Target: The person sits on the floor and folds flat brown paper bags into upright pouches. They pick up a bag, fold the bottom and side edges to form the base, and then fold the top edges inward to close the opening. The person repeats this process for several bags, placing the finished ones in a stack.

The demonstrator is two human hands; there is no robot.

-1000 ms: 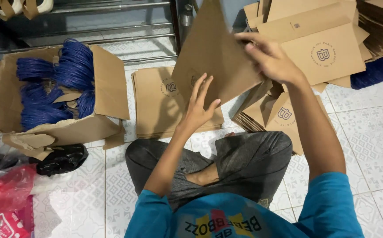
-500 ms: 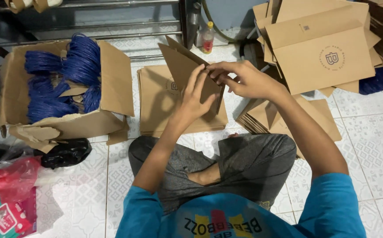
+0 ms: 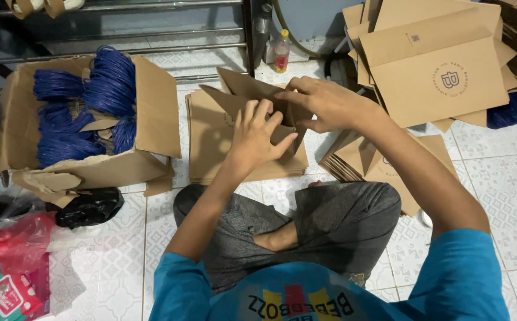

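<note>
I sit cross-legged on a tiled floor. My left hand (image 3: 259, 135) lies flat, fingers spread, pressing a brown paper bag (image 3: 243, 90) down onto a stack of flat brown bags (image 3: 211, 148) in front of me. My right hand (image 3: 324, 102) grips the same bag's upper edge from the right, fingers curled over the fold. The bag's flaps stick up behind my hands.
An open cardboard box (image 3: 154, 113) with bundles of blue cord handles (image 3: 86, 101) stands at the left. More flat brown bags are piled at the upper right (image 3: 442, 71) and beside my right knee (image 3: 365, 160). A small bottle (image 3: 281, 52), black plastic bag (image 3: 86, 208) and red plastic bag (image 3: 14, 244) lie around.
The bag was held up high a second ago. Both hands have brought it down onto the stack, and my left hand now presses it flat.
</note>
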